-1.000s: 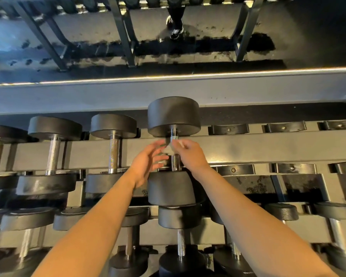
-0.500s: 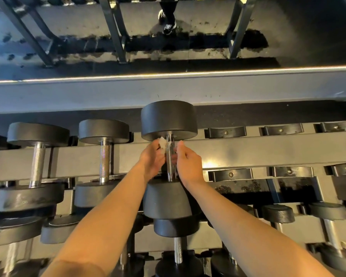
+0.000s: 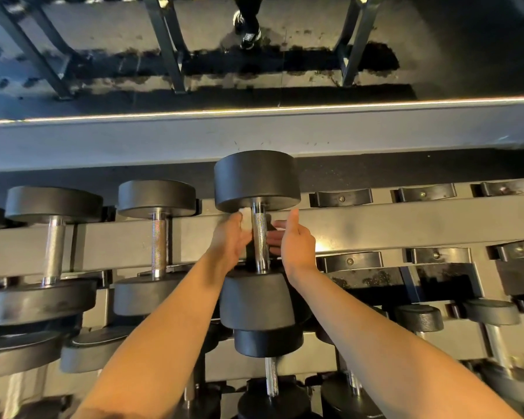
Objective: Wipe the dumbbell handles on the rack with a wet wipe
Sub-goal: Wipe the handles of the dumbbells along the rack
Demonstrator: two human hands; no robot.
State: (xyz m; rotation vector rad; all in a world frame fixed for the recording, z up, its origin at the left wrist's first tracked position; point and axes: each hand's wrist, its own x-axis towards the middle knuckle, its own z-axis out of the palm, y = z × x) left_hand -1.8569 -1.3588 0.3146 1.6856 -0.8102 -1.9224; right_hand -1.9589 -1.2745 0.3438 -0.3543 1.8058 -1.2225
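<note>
A large black dumbbell [image 3: 256,179] lies on the top tier of the rack [image 3: 406,225], its chrome knurled handle [image 3: 260,237] showing between my two hands. My left hand [image 3: 230,240] is at the handle's left side and pinches a small white wet wipe [image 3: 246,218] against it. My right hand [image 3: 295,241] is at the handle's right side with its fingers straight, reaching towards the back of the bar.
Two more dumbbells [image 3: 156,195] lie to the left on the same tier, with others on lower tiers [image 3: 268,343]. Empty cradles [image 3: 341,197] run along the right. Behind the rack, a mirror reflects rack legs and a person's shoe [image 3: 248,37].
My left hand came onto the handle with the wipe and has slid a little up it. My right hand has opened and drawn slightly away to the right.
</note>
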